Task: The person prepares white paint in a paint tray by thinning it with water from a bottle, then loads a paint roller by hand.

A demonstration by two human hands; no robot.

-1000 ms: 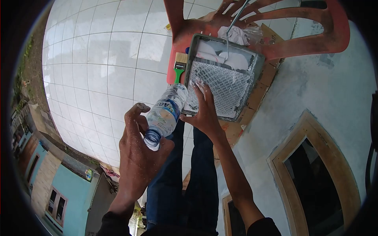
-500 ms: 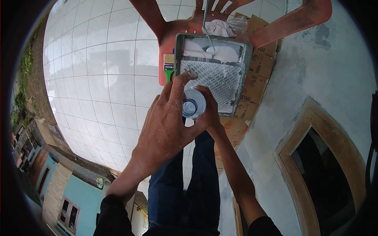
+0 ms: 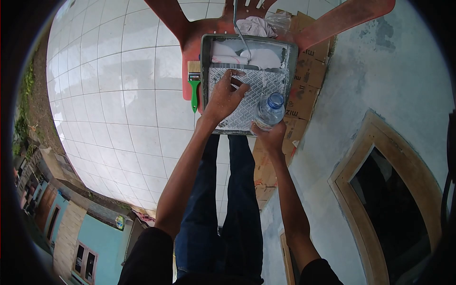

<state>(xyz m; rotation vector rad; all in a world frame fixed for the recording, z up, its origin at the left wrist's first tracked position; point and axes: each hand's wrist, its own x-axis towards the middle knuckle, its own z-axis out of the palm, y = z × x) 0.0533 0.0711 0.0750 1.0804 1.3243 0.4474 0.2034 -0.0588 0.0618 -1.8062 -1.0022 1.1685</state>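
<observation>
White tiled floor [image 3: 109,104] — red chair [image 3: 204,28] bearing a paint tray [image 3: 273,78]. Right hand [image 3: 272,135]: fingers wrapped around a clear bottle [image 3: 269,114], over the tray's right side. Left hand [image 3: 224,97] — fingers curled, parted, over its middle.

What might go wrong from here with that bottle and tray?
The tray seems to jut past the chair seat; pressing there might tip it. The bottle in the right hand appears above the tray's corner; a slip could drop it in. The brush handle overhangs the seat, so a bump might knock it down.
</observation>
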